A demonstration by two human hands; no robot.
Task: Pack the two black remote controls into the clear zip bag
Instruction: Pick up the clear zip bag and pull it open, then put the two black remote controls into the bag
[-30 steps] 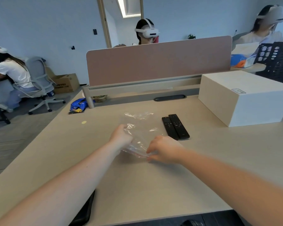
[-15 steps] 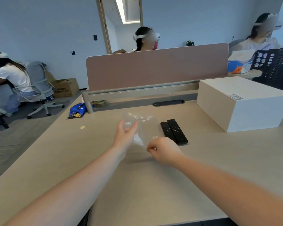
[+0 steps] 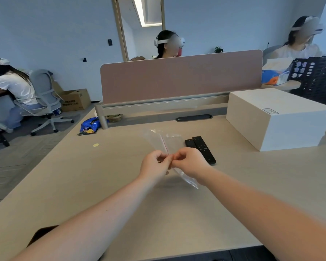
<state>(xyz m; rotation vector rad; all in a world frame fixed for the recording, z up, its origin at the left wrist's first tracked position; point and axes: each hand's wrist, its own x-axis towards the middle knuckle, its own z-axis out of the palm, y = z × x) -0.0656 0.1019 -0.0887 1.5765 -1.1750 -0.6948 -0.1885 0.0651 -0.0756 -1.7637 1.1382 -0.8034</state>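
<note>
Head view is showing both hands pinching the bag (image 3: 170,143) above the desk (image 3: 83,185): left hand (image 3: 154,164) and right hand (image 3: 189,162) are meeting at its red strip. Two remotes (image 3: 200,148) are lying just right, beside a box (image 3: 279,117).

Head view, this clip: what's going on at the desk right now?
A person is holding a clear zip bag above the desk, left hand and right hand pinching it close together near its red-lined strip, apparently working the mouth open. The two black remote controls lie side by side on the desk just right of the hands, untouched and not yet packed. A white box sits further right.
</note>
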